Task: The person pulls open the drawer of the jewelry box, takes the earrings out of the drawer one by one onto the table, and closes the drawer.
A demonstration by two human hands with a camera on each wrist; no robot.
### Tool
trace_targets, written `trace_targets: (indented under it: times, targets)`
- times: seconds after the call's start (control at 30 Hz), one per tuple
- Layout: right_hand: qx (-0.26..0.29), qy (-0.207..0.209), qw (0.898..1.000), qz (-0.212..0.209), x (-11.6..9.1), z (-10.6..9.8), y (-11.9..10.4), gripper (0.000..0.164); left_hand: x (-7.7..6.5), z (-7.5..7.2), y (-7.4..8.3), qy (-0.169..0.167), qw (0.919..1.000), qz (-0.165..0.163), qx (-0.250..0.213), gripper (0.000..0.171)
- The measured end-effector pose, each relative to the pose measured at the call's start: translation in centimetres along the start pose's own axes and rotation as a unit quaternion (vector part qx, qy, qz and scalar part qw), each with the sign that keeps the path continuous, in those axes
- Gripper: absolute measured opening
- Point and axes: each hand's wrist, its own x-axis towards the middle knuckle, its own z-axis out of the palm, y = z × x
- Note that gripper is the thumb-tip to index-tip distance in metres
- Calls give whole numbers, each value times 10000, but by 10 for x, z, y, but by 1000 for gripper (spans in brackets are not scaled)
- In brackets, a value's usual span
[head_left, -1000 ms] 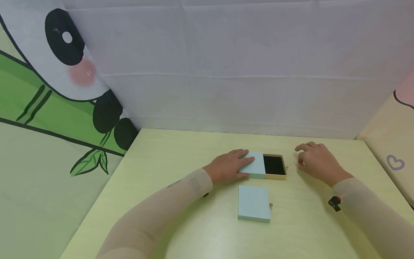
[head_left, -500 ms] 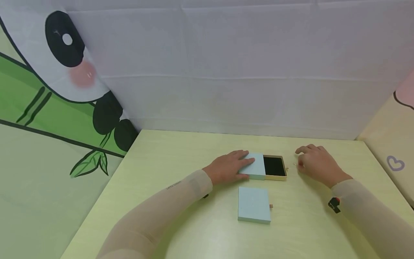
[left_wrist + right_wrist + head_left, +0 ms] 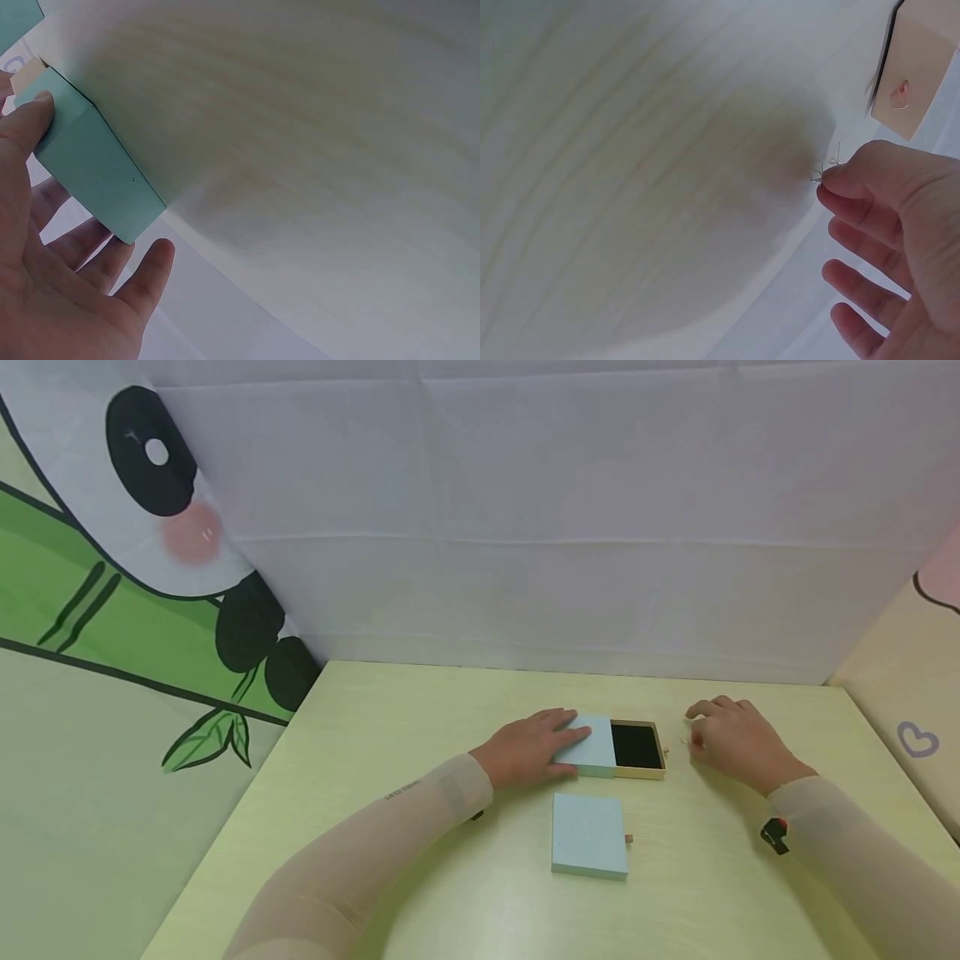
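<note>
A light blue sliding box [image 3: 596,747] lies on the table with its tray [image 3: 639,772] pulled partway out to the right; a black lining shows inside. My left hand [image 3: 525,747] holds the sleeve's left part, thumb against the near side and the other fingers over the top and far edge. Right of the tray, my right hand [image 3: 738,743] is just above the table. Its thumb and index finger pinch a tiny thin wiry piece [image 3: 817,178], too small to name surely. A second thin wiry bit [image 3: 837,156] shows just beyond the fingertips.
Nearer the table's front, a second light blue box [image 3: 588,835] lies closed, its small pull tab [image 3: 629,838] facing right. The pale table [image 3: 450,702] ends at a white cloth backdrop [image 3: 525,568]. Printed panels stand at both sides.
</note>
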Motion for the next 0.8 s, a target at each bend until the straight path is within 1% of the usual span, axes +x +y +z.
trace_targets:
  times: [0.3,0.6,0.8]
  targets:
    - [-35,-4,10000,19,-1,0,0,18,1,2,-1,-8,10000,0,54,75]
    - [-33,53,10000,-13,-3,-3,-2,10,-1,3,-1,1,10000,-6,17,76]
    - [-26,145,9998,-97,-2,-4,-10,4,-2,4,0,-15,10000,-35,4,76]
